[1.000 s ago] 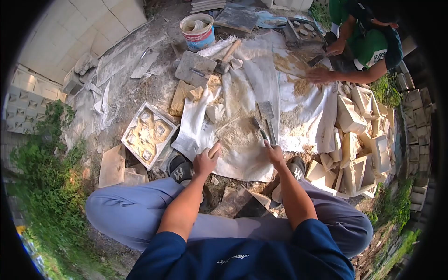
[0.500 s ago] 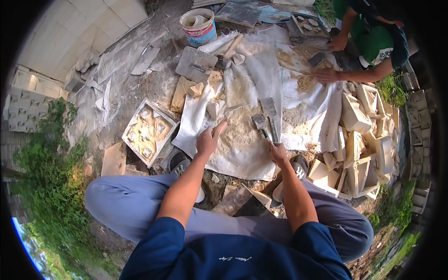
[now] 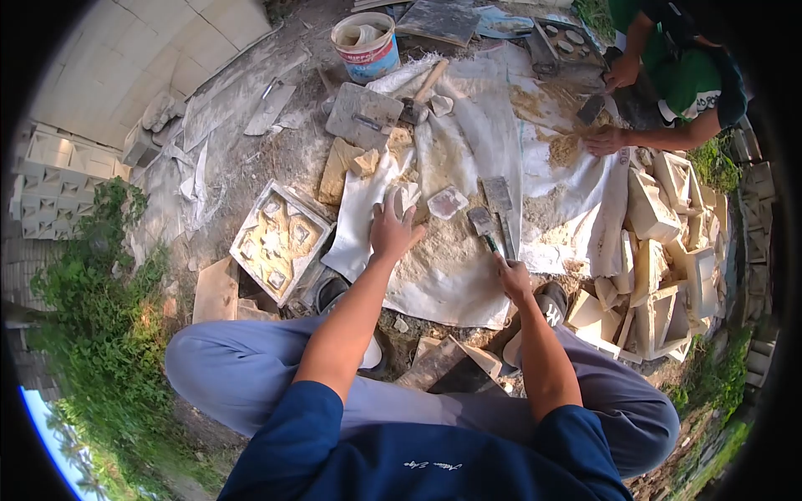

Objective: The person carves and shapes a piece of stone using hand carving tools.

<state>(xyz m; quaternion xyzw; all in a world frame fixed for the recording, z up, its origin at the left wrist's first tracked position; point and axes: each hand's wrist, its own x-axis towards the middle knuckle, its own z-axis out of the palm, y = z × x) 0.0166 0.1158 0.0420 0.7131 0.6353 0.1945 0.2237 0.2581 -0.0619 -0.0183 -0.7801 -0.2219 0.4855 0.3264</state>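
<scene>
My left hand (image 3: 391, 232) reaches over the white sheet (image 3: 451, 299), palm down, fingers spread against a whitish chunk (image 3: 407, 194) and thumb pointing away to the right. Just right of those fingers lies a pale, pinkish-white block (image 3: 447, 202) on sandy powder (image 3: 434, 242). My right hand (image 3: 511, 275) is closed round the dark handle of a brush-like tool (image 3: 482, 221), its flat head resting over the powder. A flat metal blade tool (image 3: 496, 194) lies beside it.
A square mould (image 3: 281, 242) with tan filling sits at the left, below a trowel (image 3: 364, 117) and hammer (image 3: 414, 110). A bucket (image 3: 366, 48) stands at the back. Pale blocks (image 3: 652, 209) are heaped at the right. A co-worker's hand (image 3: 605, 140) touches the sheet.
My left hand has moved forward to the whitish chunk. The pinkish-white block now shows on the powder. My right hand keeps the tool, and the view has shifted slightly.
</scene>
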